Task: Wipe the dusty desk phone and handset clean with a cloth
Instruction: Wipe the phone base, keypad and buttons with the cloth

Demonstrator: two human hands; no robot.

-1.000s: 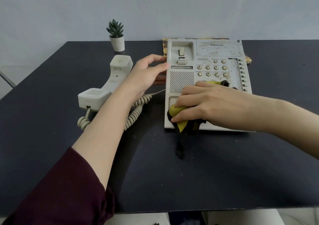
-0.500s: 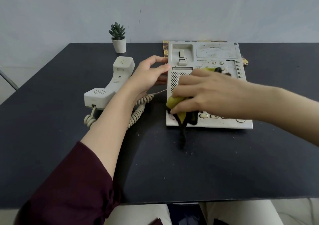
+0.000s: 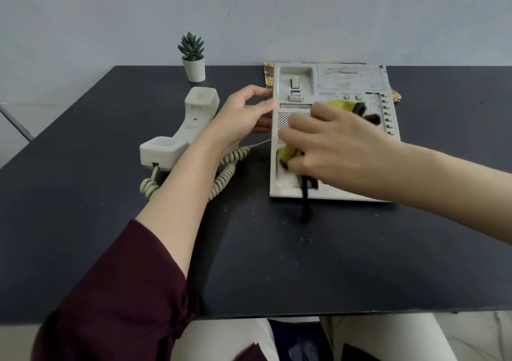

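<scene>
A dusty beige desk phone (image 3: pixel 349 79) lies on the dark table (image 3: pixel 277 263). Its handset (image 3: pixel 181 136) is off the cradle, lying face down to the left, joined by a coiled cord (image 3: pixel 224 175). My left hand (image 3: pixel 243 116) holds the phone's left edge, thumb on top and fingers at the side. My right hand (image 3: pixel 329 139) grips a yellow and black cloth (image 3: pixel 343 107) and presses it onto the keypad area, which it hides. A black strand of the cloth hangs over the phone's front edge.
A small potted succulent (image 3: pixel 192 57) stands at the back of the table, behind the handset. Something yellow and patterned (image 3: pixel 268 76) sticks out from under the phone's back corners. Specks of dust lie on the table in front of the phone.
My right hand with the cloth has slid from the phone's front edge up across the keypad towards the back. The left hand has stayed on the phone's left edge.
</scene>
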